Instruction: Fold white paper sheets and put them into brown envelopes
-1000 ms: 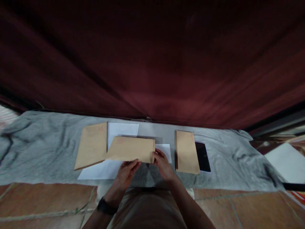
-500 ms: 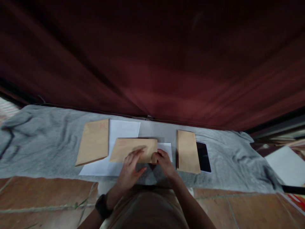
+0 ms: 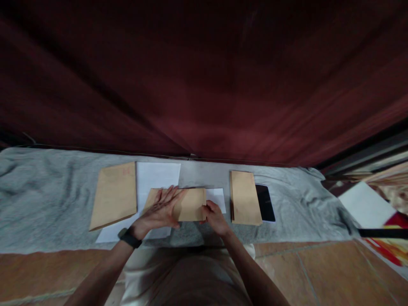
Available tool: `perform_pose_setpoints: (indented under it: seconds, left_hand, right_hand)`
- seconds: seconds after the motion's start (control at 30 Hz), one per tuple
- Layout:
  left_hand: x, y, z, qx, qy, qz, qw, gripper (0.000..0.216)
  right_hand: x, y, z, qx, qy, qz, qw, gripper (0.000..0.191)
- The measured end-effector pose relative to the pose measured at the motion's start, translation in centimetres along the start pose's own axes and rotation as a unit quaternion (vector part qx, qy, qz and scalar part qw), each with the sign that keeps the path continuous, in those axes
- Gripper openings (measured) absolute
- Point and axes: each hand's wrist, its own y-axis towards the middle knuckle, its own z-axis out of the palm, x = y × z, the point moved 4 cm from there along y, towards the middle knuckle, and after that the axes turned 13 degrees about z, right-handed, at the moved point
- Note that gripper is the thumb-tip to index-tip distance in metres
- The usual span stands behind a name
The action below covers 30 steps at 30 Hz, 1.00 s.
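Observation:
A brown envelope (image 3: 191,203) lies flat on the grey cloth (image 3: 47,199) in front of me. My left hand (image 3: 161,210) rests open on its left half, fingers stretched out flat. My right hand (image 3: 214,217) pinches the envelope's right end, fingers curled. A small white paper (image 3: 217,199) sticks out from behind that right end. White sheets (image 3: 157,175) lie under and behind the envelope.
Another brown envelope (image 3: 114,195) lies to the left, and a stack of brown envelopes (image 3: 244,197) to the right beside a dark phone (image 3: 265,203). A dark red curtain (image 3: 204,85) hangs behind. Orange floor tiles (image 3: 318,272) lie in front; papers at far right.
My left hand has moved from the envelope's near edge onto its top, spreading flat toward the left. The envelope has come down flat on the cloth. My right hand stays at its right end.

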Motion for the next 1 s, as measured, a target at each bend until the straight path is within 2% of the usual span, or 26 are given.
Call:
perform_pose_setpoints:
  seconds: [0.2,0.4,0.57,0.63,0.7,0.77,0.8,0.87,0.93,1.0]
  left_hand:
    - [-1.6,0.6,-0.6,-0.041,0.0,0.01,0.999,0.134]
    - [-2.9,0.7,-0.5,-0.091,0.011,0.036,0.995,0.129]
    - [-3.6,1.3,0.3,-0.081,0.008,0.04,0.996,0.128]
    - [-3.7,1.5,0.6,-0.065,0.004,0.043,0.997,0.128]
    - [-3.7,1.5,0.8,-0.059,-0.001,0.055,0.997,0.127]
    - [-3.9,1.5,0.8,-0.07,-0.003,0.072,0.995,0.122]
    - [-4.1,1.5,0.9,-0.08,-0.002,0.081,0.993,0.117]
    - [-4.7,1.5,1.1,-0.109,0.007,0.089,0.99,0.097]
    - [-5.2,1.7,1.7,-0.147,0.027,0.072,0.986,0.079]
    - [-5.4,1.7,2.4,-0.183,0.064,0.029,0.981,0.075]
  right_hand:
    - [0.2,0.2,-1.0,-0.041,-0.035,0.006,0.999,0.026]
    - [-0.3,0.1,-2.4,-0.093,-0.084,-0.02,0.992,0.032]
    - [-1.3,-0.6,-3.8,-0.117,-0.121,-0.022,0.985,0.033]
    - [-1.1,-1.3,-4.4,-0.159,-0.19,-0.055,0.967,0.033]
    - [-0.4,-2.2,-4.6,-0.223,-0.274,-0.12,0.928,0.037]
    - [0.8,-2.9,-3.8,-0.255,-0.328,-0.193,0.889,0.041]
    - [1.3,-3.0,-2.9,-0.249,-0.34,-0.224,0.879,0.042]
    - [2.1,-2.6,-0.5,-0.198,-0.346,-0.27,0.877,0.044]
    - [2.3,-1.7,2.2,-0.143,-0.349,-0.28,0.883,0.047]
    - [2.0,-0.8,4.4,-0.12,-0.37,-0.279,0.878,0.052]
